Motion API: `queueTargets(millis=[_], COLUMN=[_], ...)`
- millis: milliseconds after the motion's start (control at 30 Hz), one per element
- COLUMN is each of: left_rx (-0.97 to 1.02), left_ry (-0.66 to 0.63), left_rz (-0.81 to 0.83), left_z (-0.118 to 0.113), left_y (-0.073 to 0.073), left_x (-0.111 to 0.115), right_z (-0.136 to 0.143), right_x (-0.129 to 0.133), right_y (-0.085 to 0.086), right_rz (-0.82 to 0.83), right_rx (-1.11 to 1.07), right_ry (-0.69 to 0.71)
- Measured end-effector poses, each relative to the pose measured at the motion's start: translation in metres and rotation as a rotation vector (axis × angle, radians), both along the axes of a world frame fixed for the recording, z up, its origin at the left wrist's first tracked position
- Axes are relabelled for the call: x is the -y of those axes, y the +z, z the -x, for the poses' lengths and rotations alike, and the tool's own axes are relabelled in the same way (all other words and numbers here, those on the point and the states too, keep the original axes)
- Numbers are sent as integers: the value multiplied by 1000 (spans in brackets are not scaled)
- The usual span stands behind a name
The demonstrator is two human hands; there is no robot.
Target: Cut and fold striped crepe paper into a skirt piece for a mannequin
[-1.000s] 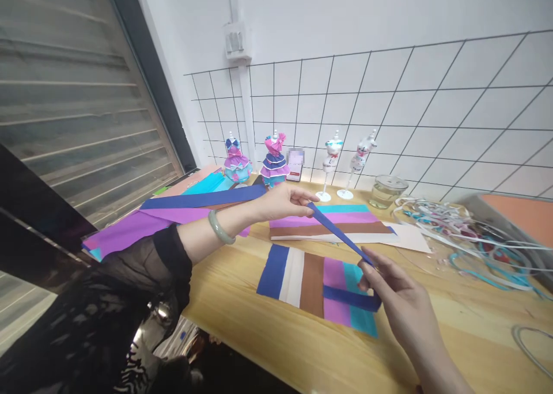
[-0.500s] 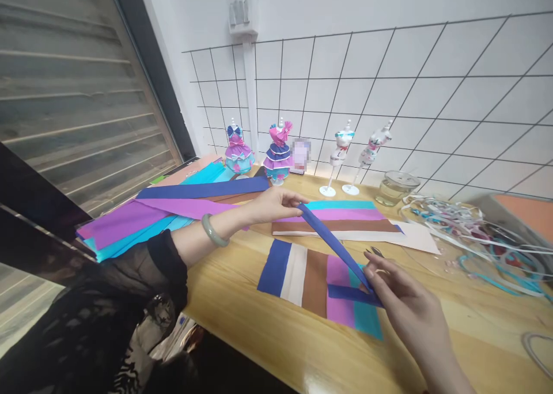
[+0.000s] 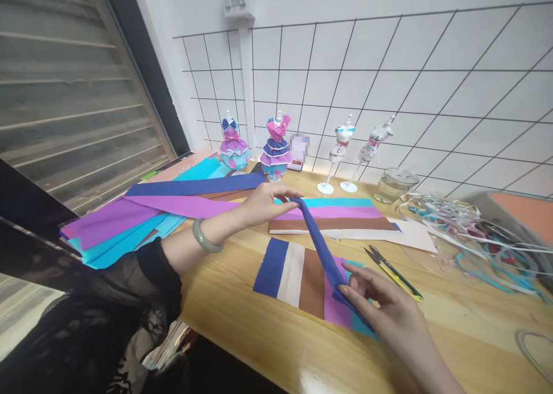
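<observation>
A narrow dark blue crepe paper strip (image 3: 318, 238) slants between my two hands above the table. My left hand (image 3: 270, 202), with a jade bangle on its wrist, pinches the upper end. Lower down, my right hand (image 3: 375, 299) grips the strip between thumb and fingers, and the rest of it is partly hidden there. Beneath lies a row of crepe paper pieces in blue, white, brown (image 3: 311, 284), purple and teal. Behind it rests a stack of longer strips (image 3: 332, 214) in teal, purple, brown and white.
Yellow-and-black thread snips (image 3: 395, 273) lie beyond my right hand. Two dressed mini mannequins (image 3: 276, 152) and two barer ones (image 3: 341, 146) stand near the wall grid. A glass jar (image 3: 395, 185) and tangled ribbons (image 3: 479, 238) are at right. Long crepe sheets (image 3: 112, 221) spread at left.
My right hand has slid left and up along the blue strip, which now bunches at its fingers. The snips have come into fuller view. My left hand keeps its pinch.
</observation>
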State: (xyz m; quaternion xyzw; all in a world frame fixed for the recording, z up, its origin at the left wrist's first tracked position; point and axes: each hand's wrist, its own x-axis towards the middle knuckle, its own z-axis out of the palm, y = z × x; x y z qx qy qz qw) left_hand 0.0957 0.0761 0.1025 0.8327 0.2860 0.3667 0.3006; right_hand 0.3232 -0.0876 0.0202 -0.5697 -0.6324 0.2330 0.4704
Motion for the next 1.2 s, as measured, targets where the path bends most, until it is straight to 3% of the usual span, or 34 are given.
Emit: queueTargets(millis=[233, 367, 500, 567, 733, 800, 1000, 1200], left_rx=[33, 110, 225, 306, 407, 418, 391, 356], left_ry=[-11, -10, -77, -155, -334, -421, -583, -673], left_rz=[-58, 26, 204, 302, 576, 659, 723, 751], left_z=[0, -2, -7, -11, -26, -35, -67, -96], left_y=[-2, -9, -21, -25, -28, -27, -27, -25], left_x=[-2, -3, -8, -9, 4, 12, 31, 39], right_z=[0, 1, 4, 4, 4, 5, 9, 4], right_x=[0, 4, 9, 10, 6, 3, -1, -4], right_y=[6, 6, 13, 15, 8, 6, 10, 5], right_rz=[-145, -225, -34, 74, 163, 187, 196, 217], right_rx=[156, 214, 74, -2, -211, -292, -500, -671], right_ry=[12, 124, 308, 319, -27, -69, 36, 177])
